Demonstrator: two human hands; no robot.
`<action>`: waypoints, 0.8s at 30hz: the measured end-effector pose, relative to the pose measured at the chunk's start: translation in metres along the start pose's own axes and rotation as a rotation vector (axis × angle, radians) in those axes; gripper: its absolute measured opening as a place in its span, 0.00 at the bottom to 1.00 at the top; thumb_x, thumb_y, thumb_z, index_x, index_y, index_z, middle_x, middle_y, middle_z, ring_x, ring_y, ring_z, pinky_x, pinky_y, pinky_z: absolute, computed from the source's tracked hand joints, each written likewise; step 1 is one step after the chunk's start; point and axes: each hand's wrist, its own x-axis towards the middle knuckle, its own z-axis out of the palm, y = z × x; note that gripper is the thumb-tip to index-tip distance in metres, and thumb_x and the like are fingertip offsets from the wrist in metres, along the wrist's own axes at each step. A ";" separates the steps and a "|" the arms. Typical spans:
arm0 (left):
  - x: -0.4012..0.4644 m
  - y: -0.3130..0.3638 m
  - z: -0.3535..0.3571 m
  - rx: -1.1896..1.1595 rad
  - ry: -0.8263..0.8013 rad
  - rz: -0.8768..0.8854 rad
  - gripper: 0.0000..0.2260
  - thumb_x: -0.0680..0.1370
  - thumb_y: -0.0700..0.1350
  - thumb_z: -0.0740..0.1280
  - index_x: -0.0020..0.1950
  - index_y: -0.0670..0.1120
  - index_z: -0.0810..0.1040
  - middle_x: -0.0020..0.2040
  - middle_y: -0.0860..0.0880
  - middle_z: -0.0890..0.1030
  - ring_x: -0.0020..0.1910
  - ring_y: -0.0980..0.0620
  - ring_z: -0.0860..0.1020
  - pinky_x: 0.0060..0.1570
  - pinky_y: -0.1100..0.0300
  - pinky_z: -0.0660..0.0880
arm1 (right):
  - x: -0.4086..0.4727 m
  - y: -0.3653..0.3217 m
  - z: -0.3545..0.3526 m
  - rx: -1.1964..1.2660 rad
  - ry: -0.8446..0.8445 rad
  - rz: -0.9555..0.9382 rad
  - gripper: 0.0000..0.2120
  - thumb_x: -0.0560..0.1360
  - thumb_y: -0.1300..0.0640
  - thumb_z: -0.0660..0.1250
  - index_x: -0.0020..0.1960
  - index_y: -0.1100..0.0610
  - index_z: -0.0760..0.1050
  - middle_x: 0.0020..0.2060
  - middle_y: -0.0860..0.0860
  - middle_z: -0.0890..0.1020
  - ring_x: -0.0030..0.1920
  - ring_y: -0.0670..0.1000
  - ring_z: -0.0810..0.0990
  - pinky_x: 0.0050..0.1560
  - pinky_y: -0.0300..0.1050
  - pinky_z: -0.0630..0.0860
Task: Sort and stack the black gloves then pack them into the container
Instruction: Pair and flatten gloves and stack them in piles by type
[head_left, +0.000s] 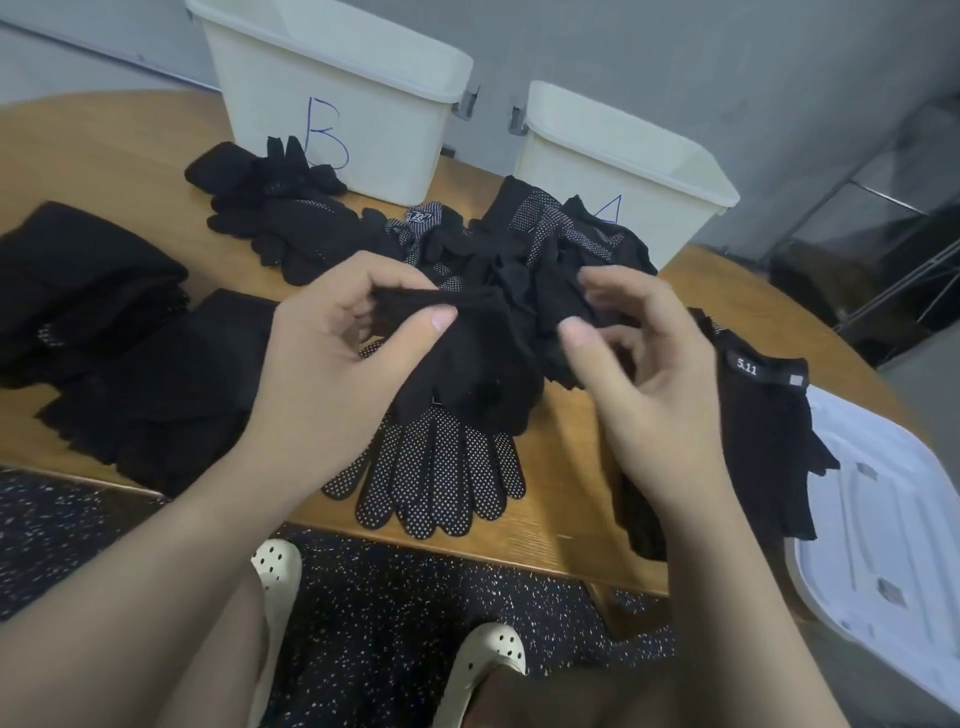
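Over the near edge of the wooden table (561, 540), I hold one plain black glove (467, 358) above a flat stack of dotted gloves (436, 467). My left hand (332, 358) has its grip closed on the glove's cuff end, thumb pinching the fabric against curled fingers. My right hand (639, 364) hovers at the glove's other side with fingers loosely curled; whether its grip has caught any cloth I cannot tell, since the black folds hide the fingertips.

The glove hangs bunched, its long axis running roughly from my left thumb down and to the right, fingers drooping towards the dotted stack whose own fingers point at me.

The risk as I judge it: black on black, the held glove could drag a neighbour out of the loose heap (519, 249) just behind it, or land on the wrong stack, because the limp fabric hides its type and its pairing. A slack pinch could also let it fall crumpled.

To my right lies a stack labelled 5.11 (763, 431); to my left, folded piles (156, 384). Farthest stand container B (332, 83) and container A (623, 171).
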 end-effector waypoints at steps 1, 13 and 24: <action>0.000 0.001 -0.001 -0.002 -0.018 -0.004 0.08 0.78 0.40 0.74 0.52 0.52 0.81 0.46 0.54 0.85 0.47 0.52 0.83 0.48 0.62 0.79 | -0.001 -0.006 0.005 -0.018 -0.077 -0.046 0.16 0.78 0.54 0.73 0.65 0.53 0.77 0.61 0.49 0.81 0.64 0.51 0.78 0.60 0.46 0.76; 0.002 0.021 -0.013 -0.159 -0.079 -0.262 0.11 0.71 0.49 0.71 0.51 0.48 0.83 0.30 0.61 0.80 0.36 0.66 0.79 0.46 0.71 0.74 | 0.006 -0.025 0.028 0.251 -0.134 0.005 0.05 0.81 0.62 0.69 0.46 0.57 0.82 0.36 0.44 0.82 0.39 0.46 0.79 0.41 0.44 0.77; -0.004 0.011 -0.020 -0.019 -0.136 -0.281 0.05 0.78 0.39 0.73 0.42 0.43 0.84 0.27 0.46 0.79 0.28 0.59 0.73 0.34 0.69 0.70 | -0.004 -0.004 0.038 0.453 -0.216 0.244 0.24 0.79 0.51 0.70 0.50 0.74 0.70 0.39 0.73 0.70 0.43 0.57 0.72 0.43 0.61 0.71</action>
